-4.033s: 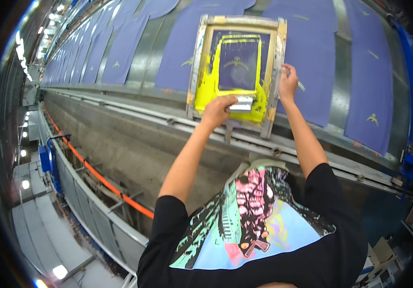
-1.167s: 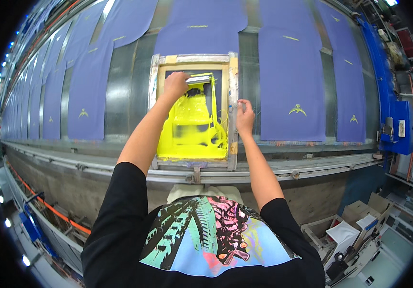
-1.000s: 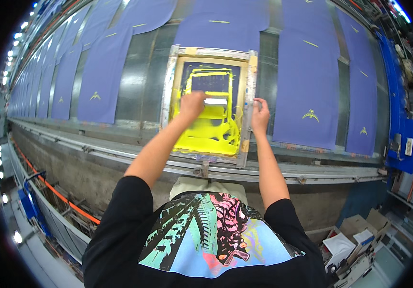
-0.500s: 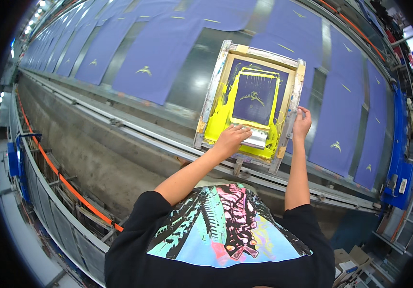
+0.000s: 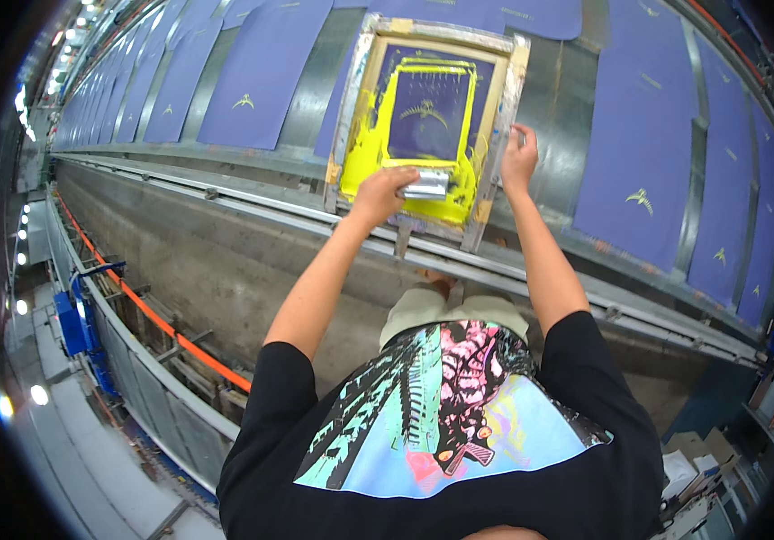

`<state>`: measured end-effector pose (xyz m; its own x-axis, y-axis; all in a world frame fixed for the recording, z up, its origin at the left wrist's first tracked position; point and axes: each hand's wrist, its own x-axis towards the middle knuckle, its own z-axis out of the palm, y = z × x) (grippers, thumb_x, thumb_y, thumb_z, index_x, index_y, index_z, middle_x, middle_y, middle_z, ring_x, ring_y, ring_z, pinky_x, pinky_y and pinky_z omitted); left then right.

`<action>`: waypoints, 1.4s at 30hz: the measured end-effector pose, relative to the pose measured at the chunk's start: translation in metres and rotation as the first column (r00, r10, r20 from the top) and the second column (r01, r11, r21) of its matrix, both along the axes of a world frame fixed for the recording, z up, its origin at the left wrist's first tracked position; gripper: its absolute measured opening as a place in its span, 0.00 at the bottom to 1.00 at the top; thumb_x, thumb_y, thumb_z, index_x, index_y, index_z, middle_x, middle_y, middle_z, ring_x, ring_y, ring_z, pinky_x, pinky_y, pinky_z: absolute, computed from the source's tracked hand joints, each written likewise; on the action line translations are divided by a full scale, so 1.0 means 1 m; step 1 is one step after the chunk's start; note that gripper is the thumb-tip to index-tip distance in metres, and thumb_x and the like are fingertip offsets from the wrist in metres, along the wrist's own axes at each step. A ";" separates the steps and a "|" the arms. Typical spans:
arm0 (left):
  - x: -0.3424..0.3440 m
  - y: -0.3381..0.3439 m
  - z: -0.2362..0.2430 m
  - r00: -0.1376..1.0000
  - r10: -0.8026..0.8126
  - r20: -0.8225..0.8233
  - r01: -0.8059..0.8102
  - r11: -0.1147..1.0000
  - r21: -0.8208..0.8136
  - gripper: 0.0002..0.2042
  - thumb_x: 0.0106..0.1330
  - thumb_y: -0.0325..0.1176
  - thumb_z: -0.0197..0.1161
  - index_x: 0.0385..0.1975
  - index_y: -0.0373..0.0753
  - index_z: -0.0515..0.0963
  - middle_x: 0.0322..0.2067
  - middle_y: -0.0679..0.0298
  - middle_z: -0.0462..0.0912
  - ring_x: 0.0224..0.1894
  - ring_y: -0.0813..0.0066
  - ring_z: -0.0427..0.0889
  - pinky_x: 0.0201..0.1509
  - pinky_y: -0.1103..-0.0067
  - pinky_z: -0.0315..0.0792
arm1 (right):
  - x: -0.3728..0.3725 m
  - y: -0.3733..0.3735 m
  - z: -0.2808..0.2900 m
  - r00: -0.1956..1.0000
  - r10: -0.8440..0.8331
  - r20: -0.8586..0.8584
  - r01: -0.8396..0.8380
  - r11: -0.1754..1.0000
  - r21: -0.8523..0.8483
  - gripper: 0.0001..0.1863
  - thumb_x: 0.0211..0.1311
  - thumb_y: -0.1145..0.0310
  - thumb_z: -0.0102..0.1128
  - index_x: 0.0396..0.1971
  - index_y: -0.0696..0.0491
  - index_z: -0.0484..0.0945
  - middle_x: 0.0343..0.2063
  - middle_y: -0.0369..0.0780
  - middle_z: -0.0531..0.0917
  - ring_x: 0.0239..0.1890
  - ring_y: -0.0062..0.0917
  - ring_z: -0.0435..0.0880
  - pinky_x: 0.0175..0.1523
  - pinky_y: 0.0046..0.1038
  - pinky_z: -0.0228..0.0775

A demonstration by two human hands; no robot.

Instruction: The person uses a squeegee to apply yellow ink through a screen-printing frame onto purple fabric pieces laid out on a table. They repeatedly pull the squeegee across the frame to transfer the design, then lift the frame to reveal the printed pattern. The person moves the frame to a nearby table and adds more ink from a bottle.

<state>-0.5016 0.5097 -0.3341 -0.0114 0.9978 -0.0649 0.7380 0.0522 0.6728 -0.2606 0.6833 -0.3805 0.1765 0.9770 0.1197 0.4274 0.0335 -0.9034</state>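
Screen frame has shifted from right of centre to upper centre of the picture since half a second ago; the head view has turned as well, and bare metal tabletop is now exposed immediately right of it. Left hand: grip wrapped around the squeegee, which lies across the lower end of the mesh window, below the crescent motif. Right hand: fingers curled beside the frame's right rail; cannot tell whether they grasp it. Yellow ink is banked heaviest along the window's left and lower edges. Purple fabric panels lie on both sides. Judged good practice: seat the frame squarely before any stroke, hold the blade level at one steady angle, apply even pressure, and keep surplus ink off the rails.
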 end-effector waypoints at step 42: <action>0.001 0.014 -0.018 0.946 -0.064 -0.317 0.168 0.936 0.310 0.20 0.54 0.16 0.62 0.41 0.49 0.89 0.44 0.69 0.90 0.47 0.68 0.88 0.50 0.70 0.80 | 0.022 -0.040 -0.011 0.998 -0.056 0.027 0.060 0.982 -0.180 0.10 0.74 0.60 0.58 0.44 0.49 0.83 0.15 0.38 0.72 0.19 0.24 0.70 0.29 0.33 0.63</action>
